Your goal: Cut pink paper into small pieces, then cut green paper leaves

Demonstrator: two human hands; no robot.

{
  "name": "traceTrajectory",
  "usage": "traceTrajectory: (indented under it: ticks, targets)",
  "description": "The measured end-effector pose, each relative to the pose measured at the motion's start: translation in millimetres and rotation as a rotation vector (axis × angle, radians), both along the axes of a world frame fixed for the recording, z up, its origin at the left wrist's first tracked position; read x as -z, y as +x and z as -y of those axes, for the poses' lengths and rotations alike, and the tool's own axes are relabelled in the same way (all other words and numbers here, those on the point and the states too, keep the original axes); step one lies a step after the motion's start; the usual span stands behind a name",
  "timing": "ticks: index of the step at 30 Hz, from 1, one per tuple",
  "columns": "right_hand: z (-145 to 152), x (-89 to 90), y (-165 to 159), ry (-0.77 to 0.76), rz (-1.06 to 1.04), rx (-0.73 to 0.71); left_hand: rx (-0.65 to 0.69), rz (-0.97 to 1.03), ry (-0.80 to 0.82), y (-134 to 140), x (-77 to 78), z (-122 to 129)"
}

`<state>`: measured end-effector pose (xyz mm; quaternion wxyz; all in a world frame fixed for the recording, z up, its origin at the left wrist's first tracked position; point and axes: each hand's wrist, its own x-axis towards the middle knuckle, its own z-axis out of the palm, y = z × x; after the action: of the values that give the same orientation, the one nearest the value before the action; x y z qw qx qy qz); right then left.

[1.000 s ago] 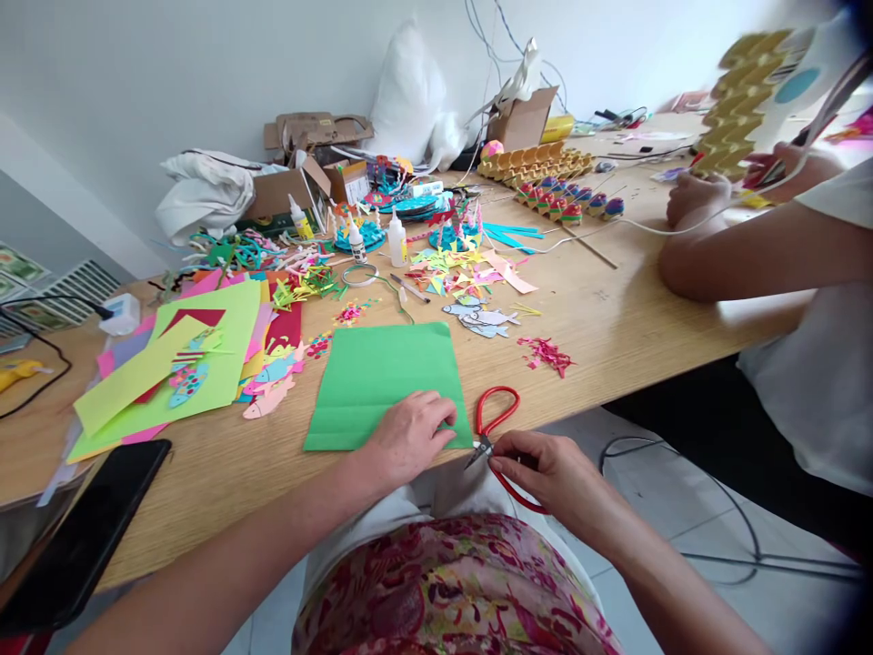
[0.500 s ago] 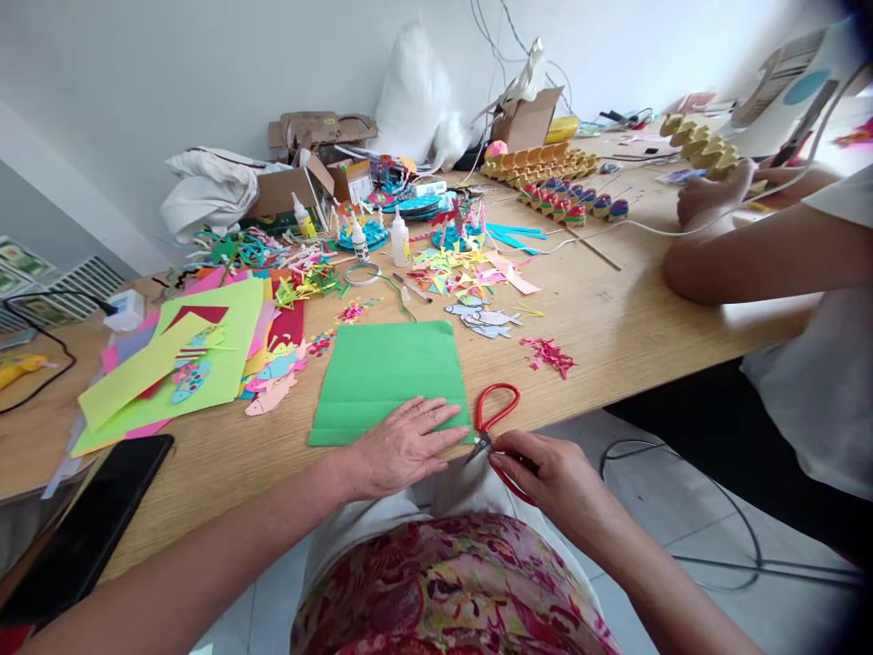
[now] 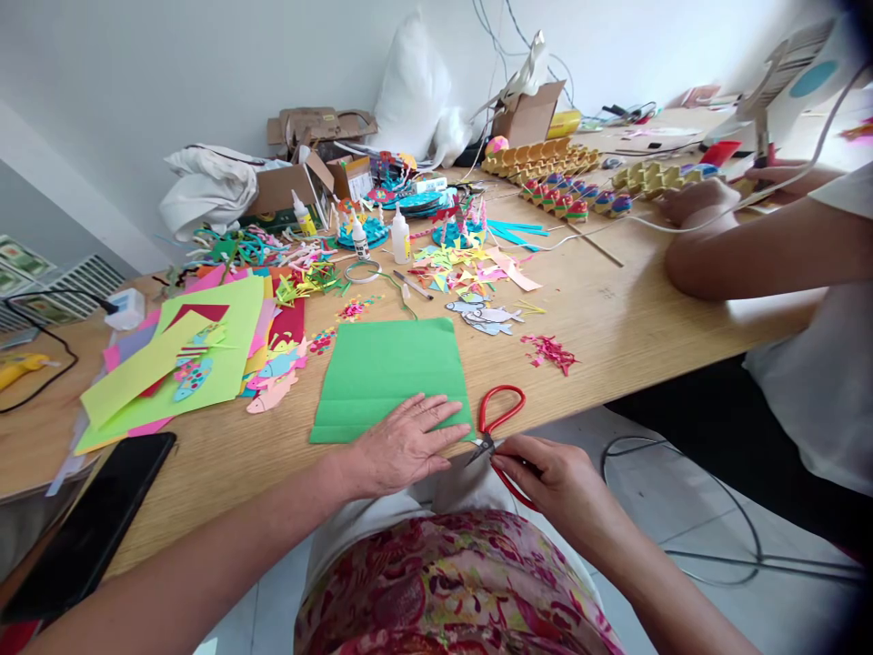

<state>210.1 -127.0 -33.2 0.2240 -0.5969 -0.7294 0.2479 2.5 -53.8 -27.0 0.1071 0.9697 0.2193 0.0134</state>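
Phone [image 3: 92, 528]: black, laid at eight o'clock from the green sheet [image 3: 392, 359].
Paper pile [image 3: 228, 364]: coloured sheets, heaped at nine o'clock.
Green sheet: spread by the near table [image 3: 607, 305] edge, with creases across its near part.
Left hand [image 3: 407, 446]: laid at six o'clock on the green sheet, fingers spread – grip wide.
Scissors [image 3: 486, 443]: held at four o'clock, by the sheet's near right corner; blades pointed between seven and eight. Whether the paper is touched cannot be told.
Right hand [image 3: 556, 466]: closed narrowly – the scissors' lower red handle is held.
Red shreds [image 3: 551, 353]: scattered at three o'clock.
Co-worker's hand [image 3: 701, 202]: seen at two o'clock, beside an egg carton [image 3: 642, 178].
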Motion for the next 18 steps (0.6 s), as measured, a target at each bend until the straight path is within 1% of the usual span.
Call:
traceTrajectory:
  ticks: [9, 14, 18]
  targets:
    - [4.2, 5.4, -0.8, 0.06, -0.014, -0.004, 0.02, 0.017, 0.038, -1.1, 3.1, -1.0]
    - [3.4, 5.6, -4.9, 0.072, 0.005, 0.006, 0.002, 0.033, 0.041, 0.8, 5.5, 0.3]
    - [1.5, 6.6, -9.4, 0.071, 0.03, 0.023, 0.008, 0.029, 0.021, -1.8, 2.8, -1.2]
